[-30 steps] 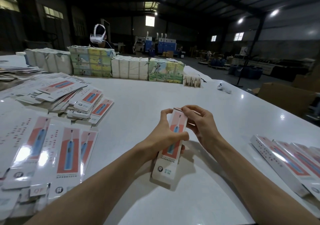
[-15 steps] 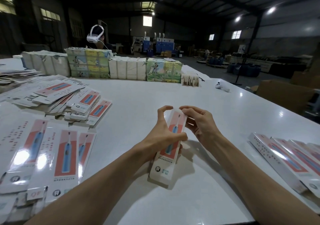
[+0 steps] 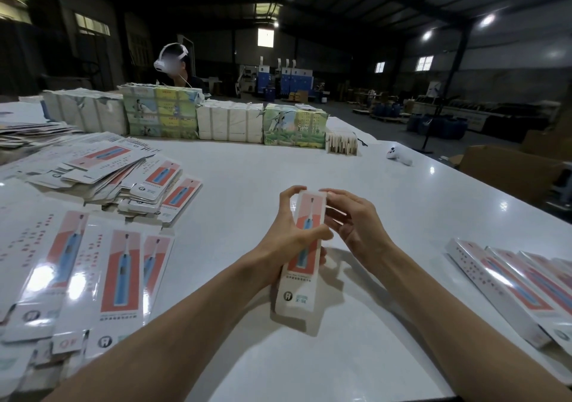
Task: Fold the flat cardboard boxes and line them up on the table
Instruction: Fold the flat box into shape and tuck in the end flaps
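We count one box (image 3: 305, 265) in the hands, held above the white table (image 3: 309, 166) near its middle, printed front up and its lower end close to the tabletop. The left hand (image 3: 288, 231) grips it round the middle, thumb across the front and the other fingers wrapped behind. The right hand (image 3: 356, 225) holds nothing: its forefinger touches the box's top right corner, and its other fingers are loosely bent just beside the right edge. We cannot see the box's top end, so we cannot tell how its flap lies.

At the right, a row of folded boxes (image 3: 510, 287) lies side by side. We make out four, but the picture's edge cuts the row off. At the near left lie flat boxes (image 3: 120, 278), with three printed fronts plainly showing and more partly covered or cut off. Behind them is a loose pile of flat boxes (image 3: 102, 172), which overlap too much to count.

Along the far edge stand four wrapped bundles: two white (image 3: 83, 114) (image 3: 229, 123) and two with coloured pictures (image 3: 161, 114) (image 3: 294, 126). There is one small stack of cards (image 3: 342, 143) beside the last bundle, and one small white device (image 3: 399, 157) well to the right. One person wearing a headset (image 3: 173, 61) sits behind the bundles, mostly hidden by them. The hall beyond is too dark to make out.
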